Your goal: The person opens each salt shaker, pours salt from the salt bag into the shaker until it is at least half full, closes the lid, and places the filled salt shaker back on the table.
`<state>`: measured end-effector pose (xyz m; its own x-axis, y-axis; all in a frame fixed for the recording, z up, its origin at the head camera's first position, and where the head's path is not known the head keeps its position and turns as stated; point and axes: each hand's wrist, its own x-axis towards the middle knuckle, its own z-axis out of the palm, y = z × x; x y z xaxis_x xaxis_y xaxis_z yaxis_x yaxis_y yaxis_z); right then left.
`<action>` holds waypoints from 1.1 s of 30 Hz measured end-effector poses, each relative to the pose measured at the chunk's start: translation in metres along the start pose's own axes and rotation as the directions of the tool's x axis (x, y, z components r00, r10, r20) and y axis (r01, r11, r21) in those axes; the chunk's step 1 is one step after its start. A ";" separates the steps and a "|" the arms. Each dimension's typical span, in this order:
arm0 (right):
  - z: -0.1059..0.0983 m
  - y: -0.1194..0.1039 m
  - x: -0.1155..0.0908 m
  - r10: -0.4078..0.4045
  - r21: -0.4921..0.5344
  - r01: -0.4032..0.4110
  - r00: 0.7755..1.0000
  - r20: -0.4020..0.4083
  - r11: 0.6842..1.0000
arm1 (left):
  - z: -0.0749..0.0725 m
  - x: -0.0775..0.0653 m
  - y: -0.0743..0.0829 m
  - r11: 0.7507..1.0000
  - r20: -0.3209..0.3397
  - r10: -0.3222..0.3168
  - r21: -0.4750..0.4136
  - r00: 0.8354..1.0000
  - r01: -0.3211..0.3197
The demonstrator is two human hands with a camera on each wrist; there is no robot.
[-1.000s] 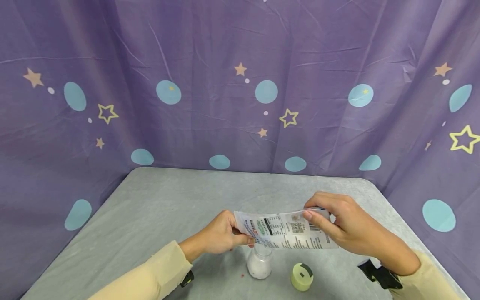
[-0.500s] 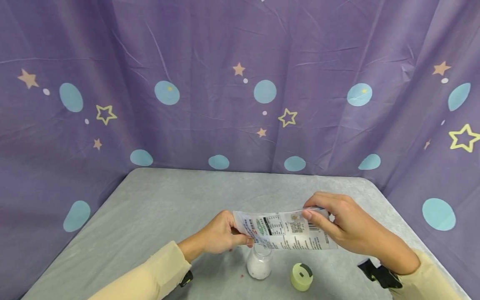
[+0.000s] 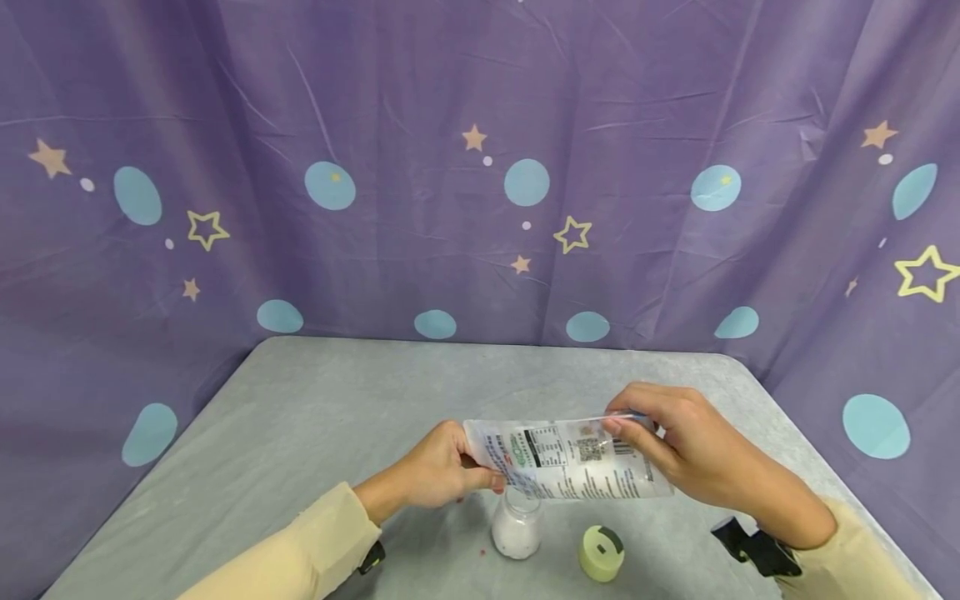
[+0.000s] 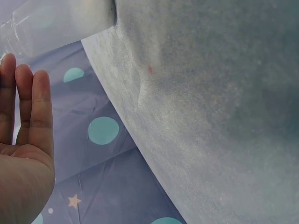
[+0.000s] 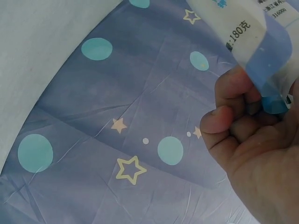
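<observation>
A white plastic pouch (image 3: 570, 462) with printed text, a barcode and a square code is stretched sideways between both hands. My left hand (image 3: 438, 468) pinches its left end, thumb at the front. Seen in the left wrist view, several fingers of the left hand (image 4: 28, 154) extend beside a clear jar (image 4: 60, 23). My right hand (image 3: 686, 446) grips the upper right of the pouch, with its fingers curled at the blue edge in the right wrist view. Directly below the pouch's left part stands the jar (image 3: 516, 532), upright and holding something white; the pouch overlaps its mouth.
A pale green round lid (image 3: 602, 554) lies on the grey-covered table (image 3: 360, 400), right of the jar. Small red specks dot the cloth near the jar. Behind the table hangs a purple curtain (image 3: 420, 125) with stars and dots.
The head view has shifted slightly. The pouch's right part looks a little more bulged and creased; both hands keep their hold, and the jar and lid stay in place.
</observation>
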<state>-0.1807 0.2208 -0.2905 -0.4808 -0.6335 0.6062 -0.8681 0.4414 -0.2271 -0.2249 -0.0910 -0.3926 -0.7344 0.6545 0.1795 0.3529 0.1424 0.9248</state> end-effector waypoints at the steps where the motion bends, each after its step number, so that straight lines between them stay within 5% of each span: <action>1: 0.000 0.000 0.000 -0.001 0.000 0.001 1.000 -0.001 1.000 | 0.000 0.000 0.000 1.000 -0.002 -0.001 -0.001 1.000 0.001; 33: 0.002 -0.001 0.003 -0.012 0.005 0.012 1.000 0.000 1.000 | 0.001 0.001 0.000 0.999 -0.031 0.012 0.048 0.999 -0.010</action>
<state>-0.1812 0.2175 -0.2898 -0.4706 -0.6386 0.6089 -0.8743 0.4307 -0.2239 -0.2254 -0.0894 -0.3929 -0.7479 0.6327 0.2009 0.3881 0.1712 0.9056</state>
